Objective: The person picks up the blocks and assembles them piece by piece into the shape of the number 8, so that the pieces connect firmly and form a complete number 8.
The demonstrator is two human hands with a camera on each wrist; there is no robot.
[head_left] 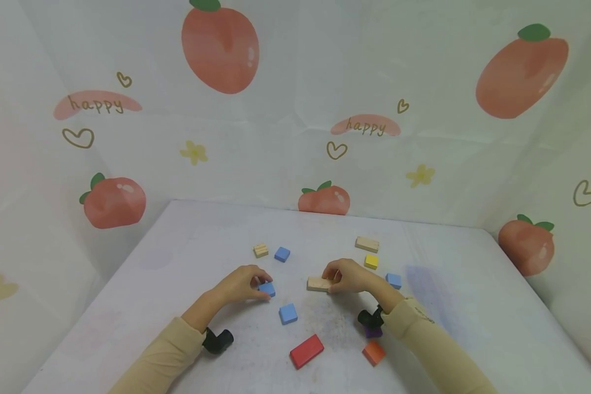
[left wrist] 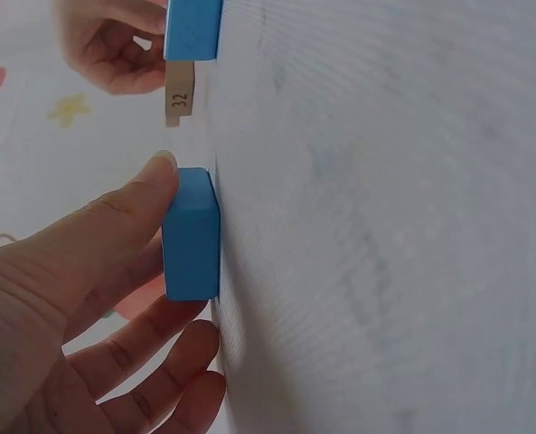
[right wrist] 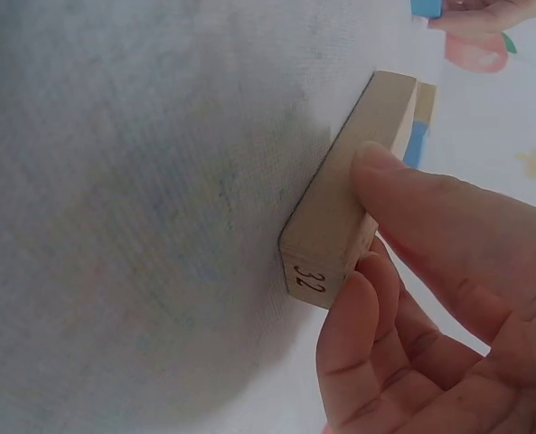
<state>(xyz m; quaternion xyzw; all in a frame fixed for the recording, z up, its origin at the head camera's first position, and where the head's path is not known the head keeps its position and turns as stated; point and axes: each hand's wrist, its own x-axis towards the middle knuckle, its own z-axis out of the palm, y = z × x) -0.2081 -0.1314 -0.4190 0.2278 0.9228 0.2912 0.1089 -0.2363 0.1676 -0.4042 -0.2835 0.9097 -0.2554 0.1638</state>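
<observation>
In the head view my left hand (head_left: 248, 284) pinches a small blue block (head_left: 267, 289) on the white table. The left wrist view shows the thumb at one end of this blue block (left wrist: 192, 240) and the fingers around its other side. My right hand (head_left: 347, 276) pinches a plain wooden block (head_left: 318, 284) by its right end. Up close in the right wrist view, that wooden block (right wrist: 344, 172) lies on its long side against the cloth, with "32" printed on its end. A second blue block (head_left: 288, 314) sits between and in front of the hands.
Nearer the front lie a red block (head_left: 307, 351), an orange block (head_left: 374, 353) and a purple block (head_left: 372, 331) partly under the right wrist camera. Farther back are a ridged wooden block (head_left: 261, 250), blue blocks (head_left: 282, 254), a yellow block (head_left: 371, 261) and a wooden plank (head_left: 367, 244).
</observation>
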